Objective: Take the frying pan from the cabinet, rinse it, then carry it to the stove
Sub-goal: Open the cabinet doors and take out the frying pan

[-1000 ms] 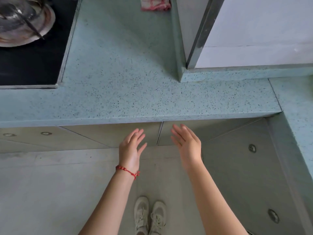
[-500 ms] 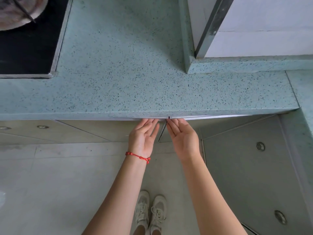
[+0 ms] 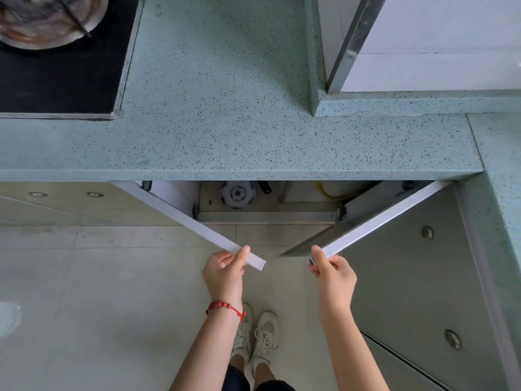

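The cabinet under the speckled green counter (image 3: 225, 142) stands open, its two doors swung out toward me. My left hand (image 3: 225, 270) grips the top edge of the left door (image 3: 194, 222). My right hand (image 3: 332, 270) grips the top edge of the right door (image 3: 386, 217). Inside, only a strip of the cabinet shows below the counter's lip: a round grey object (image 3: 237, 194), a black handle-like tip (image 3: 265, 187) and a yellow hose (image 3: 328, 193). I cannot make out the frying pan as a whole. The black stove (image 3: 56, 80) lies at the upper left.
A metal pot (image 3: 48, 18) with a lid sits on the stove. Shut cabinet doors run along the left (image 3: 70, 204) and down the right side (image 3: 408, 277). A white wall panel (image 3: 437, 43) rises at the upper right. My shoes (image 3: 256, 340) stand on the tiled floor.
Both hands reached to the cabinet's top edge under the counter, took hold of the doors and pulled them open toward me. The cabinet's inside has come into view.
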Tool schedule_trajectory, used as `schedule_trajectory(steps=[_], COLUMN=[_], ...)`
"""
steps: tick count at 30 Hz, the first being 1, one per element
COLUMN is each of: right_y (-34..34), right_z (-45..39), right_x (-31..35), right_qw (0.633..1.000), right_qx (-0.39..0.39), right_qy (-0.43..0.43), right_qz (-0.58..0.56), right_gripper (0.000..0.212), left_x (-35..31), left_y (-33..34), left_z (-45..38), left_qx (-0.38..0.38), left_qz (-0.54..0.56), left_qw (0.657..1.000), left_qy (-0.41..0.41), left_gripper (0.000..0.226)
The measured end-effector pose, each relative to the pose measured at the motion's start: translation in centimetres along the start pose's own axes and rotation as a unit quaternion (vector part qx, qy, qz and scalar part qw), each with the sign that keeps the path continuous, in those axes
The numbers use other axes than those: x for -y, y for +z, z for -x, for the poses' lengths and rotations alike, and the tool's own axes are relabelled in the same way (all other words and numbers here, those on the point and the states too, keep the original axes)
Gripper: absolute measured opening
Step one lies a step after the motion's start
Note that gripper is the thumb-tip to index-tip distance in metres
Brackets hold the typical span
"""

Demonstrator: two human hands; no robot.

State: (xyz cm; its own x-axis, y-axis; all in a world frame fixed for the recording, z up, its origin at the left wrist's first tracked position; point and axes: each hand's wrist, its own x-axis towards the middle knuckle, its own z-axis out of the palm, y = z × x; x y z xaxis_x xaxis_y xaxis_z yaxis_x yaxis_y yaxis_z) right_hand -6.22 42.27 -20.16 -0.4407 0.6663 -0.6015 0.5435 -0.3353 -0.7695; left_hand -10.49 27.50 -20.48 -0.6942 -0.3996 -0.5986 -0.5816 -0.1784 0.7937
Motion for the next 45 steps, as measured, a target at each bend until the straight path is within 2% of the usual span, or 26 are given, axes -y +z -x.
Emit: schedule_trajectory(steps=[10, 16, 24, 32, 42, 45], right_y=[-6.0, -11.6, -17.4, -19.6, -20.0, -20.3], right_z=[1.5, 1.6, 2.0, 2.7, 2.8, 2.8], right_x=[-2.0, -3.6, -4.5, -4.7, -4.9, -5.7], right_qw=[0.998, 0.996, 0.995, 0.991, 0.982, 0.978], right_qx=[0.005, 0.009, -0.060, -0.129, -0.178, -0.192], right_qy=[-0.035, -0.043, -0.059, -0.046, -0.023, -0.012], right_qz=[0.046, 0.073, 0.054, -0.007, -0.063, -0.076], right_gripper=[0.032, 0.021, 0.014, 0.014, 0.019, 0.025], left_x=[1.5, 2.4, 3.2, 3.4, 2.5, 2.4], left_y=[-6.5, -8.7, -11.8, -17.7, -22.4, -23.0], left_z=[2.2, 2.5, 3.5, 3.7, 3.6, 3.4], left_qx=[-0.017, -0.054, -0.079, -0.087, -0.120, -0.146], left_qz=[-0.079, -0.119, -0.117, -0.169, -0.265, -0.311], left_qw=[0.996, 0.990, 0.988, 0.978, 0.943, 0.919], left_qy=[0.043, 0.053, 0.062, 0.087, 0.160, 0.192], left_gripper=[0.013, 0.021, 0.008, 0.003, 0.009, 0.015])
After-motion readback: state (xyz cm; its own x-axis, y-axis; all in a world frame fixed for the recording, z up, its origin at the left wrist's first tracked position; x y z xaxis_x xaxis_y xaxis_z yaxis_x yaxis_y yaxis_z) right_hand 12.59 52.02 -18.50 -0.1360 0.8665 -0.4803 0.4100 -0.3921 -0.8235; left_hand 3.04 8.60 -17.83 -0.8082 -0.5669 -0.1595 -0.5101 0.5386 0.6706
